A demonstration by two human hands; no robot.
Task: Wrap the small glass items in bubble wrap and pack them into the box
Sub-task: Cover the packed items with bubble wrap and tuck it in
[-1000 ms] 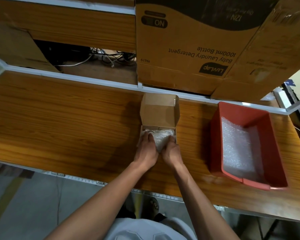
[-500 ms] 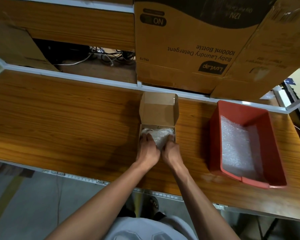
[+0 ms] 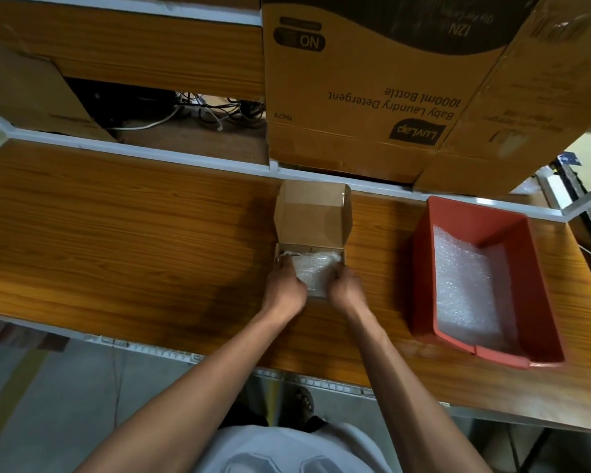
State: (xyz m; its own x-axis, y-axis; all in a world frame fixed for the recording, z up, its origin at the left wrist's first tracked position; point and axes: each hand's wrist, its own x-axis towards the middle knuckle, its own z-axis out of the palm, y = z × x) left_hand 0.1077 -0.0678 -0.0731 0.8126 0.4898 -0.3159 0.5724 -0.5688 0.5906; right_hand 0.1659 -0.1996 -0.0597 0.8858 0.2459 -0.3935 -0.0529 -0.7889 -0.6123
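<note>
A small brown cardboard box [image 3: 313, 218] stands open in the middle of the wooden table, its lid flap raised at the back. Inside it lies a bubble-wrapped bundle [image 3: 316, 273]; the glass inside the wrap is hidden. My left hand [image 3: 284, 290] grips the bundle's left side at the box's left wall. My right hand [image 3: 347, 290] presses on its right side at the box's near right corner. Both hands' fingers curl over the wrap.
A red plastic bin [image 3: 423, 268] holding sheets of bubble wrap [image 3: 464, 288] sits to the right. Large cardboard cartons [image 3: 372, 80] stand on the shelf behind. Cables [image 3: 219, 114] lie in the shelf gap. The table's front edge [image 3: 185, 353] is close to my body.
My hands have spread slightly apart on the bundle, showing more wrap between them. The box and bin have not moved.
</note>
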